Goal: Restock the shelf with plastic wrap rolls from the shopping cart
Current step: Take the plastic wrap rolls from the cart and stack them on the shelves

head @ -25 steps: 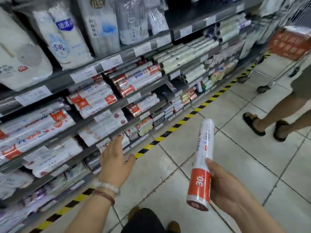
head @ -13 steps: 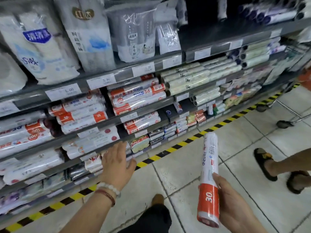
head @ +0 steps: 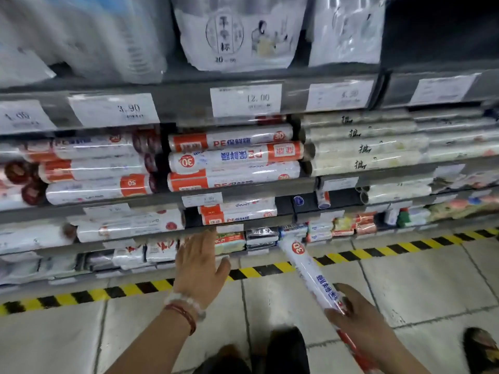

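My right hand [head: 361, 330] grips a white plastic wrap roll [head: 310, 273] with red ends and a "30" mark near its lower end. The roll slants up and left, its far tip close to the low shelves. My left hand [head: 199, 265] is held out with fingers straight, fingertips at the edge of a low shelf [head: 151, 245]. Above it, matching red-and-white rolls [head: 235, 157] lie stacked on a grey shelf, with two more [head: 239, 213] one level down beside a dark gap [head: 283, 207].
Pale green rolls [head: 364, 149] fill the shelf to the right and bagged goods [head: 237, 31] hang above. A yellow-black stripe [head: 405, 247] runs along the tiled floor by the shelf base. Another person's sandalled foot [head: 480, 349] is at the bottom right.
The view has swung closer to the shelves. My right hand has tilted the roll from upright toward the low shelves. My left hand stays stretched out at the low shelf edge.
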